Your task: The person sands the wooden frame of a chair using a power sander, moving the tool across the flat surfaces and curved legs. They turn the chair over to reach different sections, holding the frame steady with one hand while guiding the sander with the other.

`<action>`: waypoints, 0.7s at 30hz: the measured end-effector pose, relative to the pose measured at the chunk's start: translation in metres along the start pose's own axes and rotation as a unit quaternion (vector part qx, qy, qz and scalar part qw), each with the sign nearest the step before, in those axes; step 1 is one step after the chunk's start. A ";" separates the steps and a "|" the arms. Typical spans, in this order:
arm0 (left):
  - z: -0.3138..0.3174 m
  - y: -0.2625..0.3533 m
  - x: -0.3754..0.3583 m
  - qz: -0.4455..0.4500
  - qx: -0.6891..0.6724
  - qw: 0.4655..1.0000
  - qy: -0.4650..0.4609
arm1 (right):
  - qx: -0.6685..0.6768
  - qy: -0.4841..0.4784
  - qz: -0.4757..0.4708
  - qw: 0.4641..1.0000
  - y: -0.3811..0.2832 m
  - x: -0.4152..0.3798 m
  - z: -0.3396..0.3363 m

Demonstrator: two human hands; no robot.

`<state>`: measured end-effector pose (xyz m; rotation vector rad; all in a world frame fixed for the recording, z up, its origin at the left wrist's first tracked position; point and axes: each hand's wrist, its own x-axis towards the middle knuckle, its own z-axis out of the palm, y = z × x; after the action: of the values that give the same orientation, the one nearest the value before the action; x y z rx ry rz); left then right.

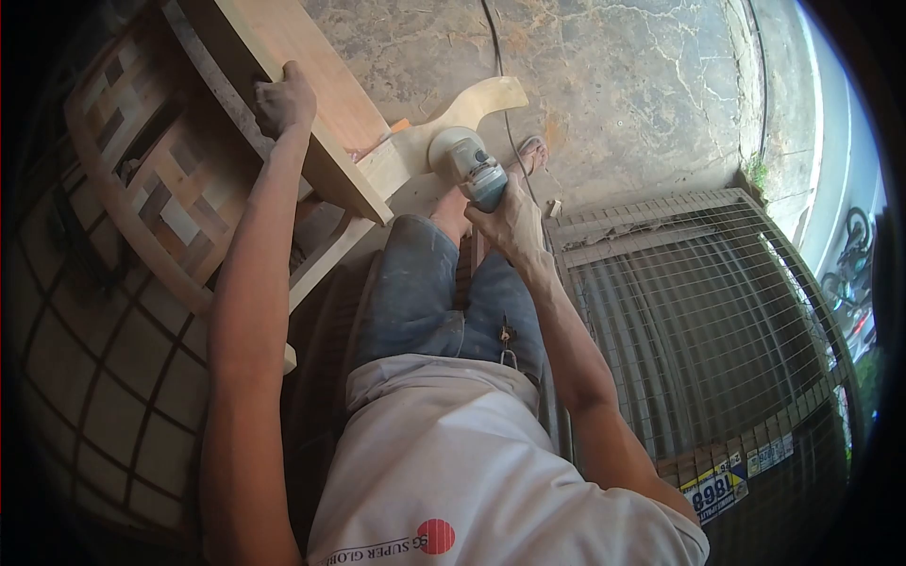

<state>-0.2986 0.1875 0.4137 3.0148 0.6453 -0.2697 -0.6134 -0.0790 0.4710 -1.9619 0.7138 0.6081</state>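
A wooden piece of furniture [340, 90] with pale boards and a curved arm or leg [486, 94] lies at the upper left. My left hand [286, 102] is closed over the edge of its long board. In my right hand [514, 222] is a power sander or grinder [469, 168], its body gripped from below. The tool's round disc end rests on or just over the pale curved wood; the exact contact is hidden. A patchwork wooden panel [170, 203] shows beyond my left forearm.
A metal mesh grille [698, 311] with licence plates [714, 491] stands at the right. A dark cable [497, 47] crosses the stained concrete floor [623, 94]. Below the tool is a foot in a sandal [534, 154]. At the far right are motorcycles [854, 245] by a road.
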 end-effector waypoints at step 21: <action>-0.017 0.013 -0.015 0.011 -0.001 1.000 -0.003 | -0.055 -0.021 -0.064 0.996 -0.039 0.043 -0.002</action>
<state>-0.3042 0.1711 0.4335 3.0161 0.6100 -0.2763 -0.5553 -0.0751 0.4663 -2.0734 0.5330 0.6189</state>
